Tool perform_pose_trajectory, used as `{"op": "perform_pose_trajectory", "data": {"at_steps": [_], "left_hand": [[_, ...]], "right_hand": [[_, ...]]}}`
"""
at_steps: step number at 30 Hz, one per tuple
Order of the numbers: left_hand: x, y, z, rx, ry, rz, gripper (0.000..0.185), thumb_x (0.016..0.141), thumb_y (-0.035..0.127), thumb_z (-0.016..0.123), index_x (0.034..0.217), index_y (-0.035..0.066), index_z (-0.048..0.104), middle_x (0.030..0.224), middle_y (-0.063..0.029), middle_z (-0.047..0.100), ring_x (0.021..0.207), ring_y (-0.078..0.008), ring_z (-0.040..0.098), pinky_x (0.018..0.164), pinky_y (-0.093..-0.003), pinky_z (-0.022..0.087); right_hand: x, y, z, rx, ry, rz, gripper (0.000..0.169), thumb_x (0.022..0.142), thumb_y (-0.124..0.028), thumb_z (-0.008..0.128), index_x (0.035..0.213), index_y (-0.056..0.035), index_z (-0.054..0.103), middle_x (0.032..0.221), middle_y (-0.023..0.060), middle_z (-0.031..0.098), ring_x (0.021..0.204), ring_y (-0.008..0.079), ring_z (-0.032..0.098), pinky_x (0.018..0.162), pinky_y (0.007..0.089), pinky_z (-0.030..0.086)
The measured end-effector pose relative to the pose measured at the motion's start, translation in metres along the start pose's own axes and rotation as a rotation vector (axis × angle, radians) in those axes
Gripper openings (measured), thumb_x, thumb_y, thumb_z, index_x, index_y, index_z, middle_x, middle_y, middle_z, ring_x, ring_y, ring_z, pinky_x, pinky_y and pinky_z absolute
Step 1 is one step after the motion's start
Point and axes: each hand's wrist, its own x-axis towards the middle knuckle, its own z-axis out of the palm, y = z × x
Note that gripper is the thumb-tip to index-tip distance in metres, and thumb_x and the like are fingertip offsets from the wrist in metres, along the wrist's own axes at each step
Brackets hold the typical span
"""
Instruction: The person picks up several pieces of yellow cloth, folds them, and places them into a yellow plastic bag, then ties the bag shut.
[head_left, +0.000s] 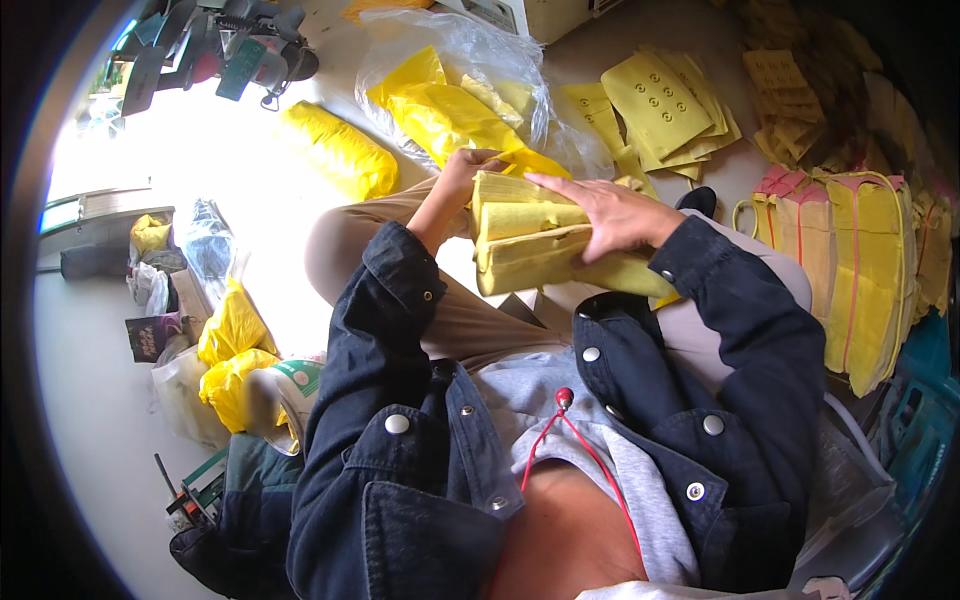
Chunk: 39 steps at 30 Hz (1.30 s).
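Note:
Several folded bundles of yellow paper (532, 240) lie stacked above my lap. My right hand (626, 214) spreads over their upper side, its fingers apart and its thumb pressing on a fold. At the bundles' far left corner my left hand (469, 176) pinches the edge of a yellow plastic bag (450, 112); part of its fingers is hidden. That bag lies on a clear plastic bag (480, 34) beyond the paper. Loose yellow paper sheets with punched round marks (656, 101) are fanned out at the far right of the clear bag.
A filled yellow plastic package (341, 154) lies at the far left. Tied yellow and pink paper bundles (859, 262) stand on the right. Yellow bags (232, 322) and a white bucket (289, 397) are at the left. A motor scooter (240, 56) is partly visible at upper left.

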Motion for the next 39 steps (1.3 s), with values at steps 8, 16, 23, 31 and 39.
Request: {"op": "perform_pose_trajectory", "data": {"at_steps": [8,16,23,31,39], "left_hand": [[-0.011,-0.01,-0.007,0.211,0.103,0.186,0.036,0.093,0.034,0.063,0.108,0.002,0.07,0.076,-0.006,0.071,0.066,-0.0155,0.064,0.065,-0.0306,0.051],[-0.034,0.022,0.007,0.825,0.113,0.566,0.025,0.085,0.029,0.067,0.105,0.017,0.075,0.082,-0.0128,0.071,0.075,-0.03,0.069,0.067,-0.0385,0.055],[-0.054,0.03,0.024,1.005,0.497,0.524,0.019,0.082,0.012,0.062,0.101,0.012,0.064,0.085,-0.0101,0.066,0.082,-0.0314,0.065,0.07,-0.0436,0.051],[-0.043,-0.038,0.021,0.512,0.803,-0.188,0.012,0.081,0.011,0.058,0.092,0.009,0.063,0.097,-0.0121,0.064,0.094,-0.0335,0.063,0.079,-0.0434,0.048],[-0.036,-0.036,0.054,-0.625,0.656,-0.029,0.018,0.076,-0.01,0.051,0.085,0.0,0.063,0.089,-0.0089,0.067,0.081,-0.0223,0.064,0.073,-0.0313,0.051]], "right_hand": [[0.024,0.046,0.013,-0.22,0.02,0.219,0.118,0.055,-0.019,0.08,0.154,-0.0193,0.015,0.11,0.0206,0.064,0.099,0.0409,0.061,0.092,0.0453,0.047],[0.033,0.059,0.026,0.07,-0.016,0.362,0.12,0.059,-0.026,0.081,0.155,-0.0267,0.009,0.124,0.0237,0.059,0.111,0.0367,0.059,0.097,0.0396,0.047],[0.03,0.094,0.032,0.381,0.139,0.36,0.108,0.061,-0.016,0.084,0.153,-0.0253,0.027,0.142,0.0136,0.05,0.128,0.0238,0.049,0.108,0.033,0.037],[0.032,0.088,0.031,0.743,0.166,0.388,0.108,0.064,-0.016,0.082,0.155,-0.0148,0.024,0.144,0.0124,0.047,0.13,0.0209,0.046,0.109,0.0306,0.034],[0.035,0.076,0.026,0.596,0.287,0.383,0.109,0.063,-0.015,0.083,0.154,-0.0094,0.023,0.148,0.0136,0.042,0.131,0.0205,0.045,0.109,0.0296,0.034]]}}
